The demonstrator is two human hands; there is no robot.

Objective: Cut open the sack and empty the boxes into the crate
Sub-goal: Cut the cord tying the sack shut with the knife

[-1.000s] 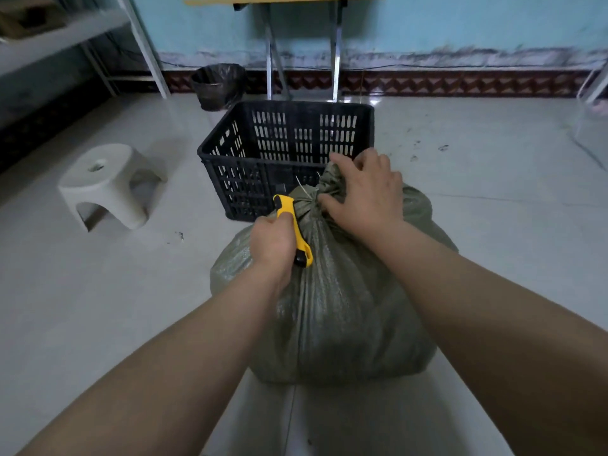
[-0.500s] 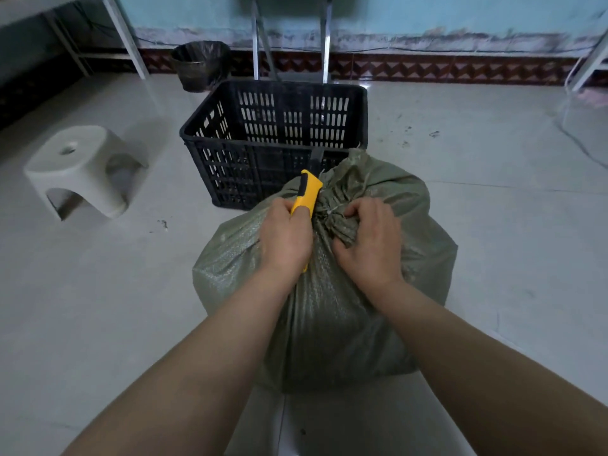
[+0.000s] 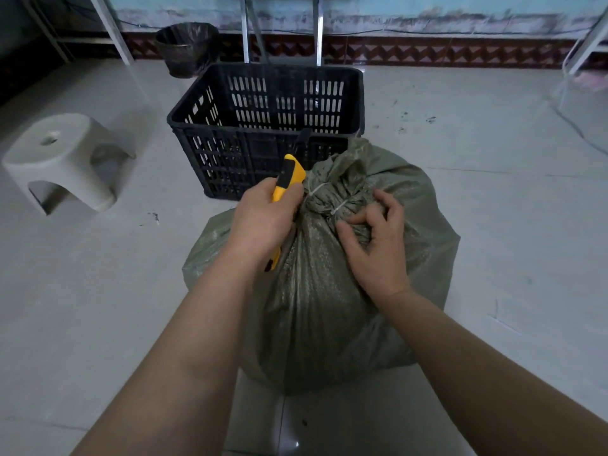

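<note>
Head view: left hand [image 3: 263,218] fingers wrap the yellow knife [image 3: 287,182], its tip up at the tied neck. Right hand [image 3: 378,245] fingers pinch the green sack [image 3: 329,291] fabric below the tie. Black crate [image 3: 263,130] stands at 12 o'clock, touching the sack.

The sack [image 3: 329,274] is green, the crate [image 3: 263,126] black, the knife [image 3: 288,176] yellow and black, the stool [image 3: 59,159] white.
</note>
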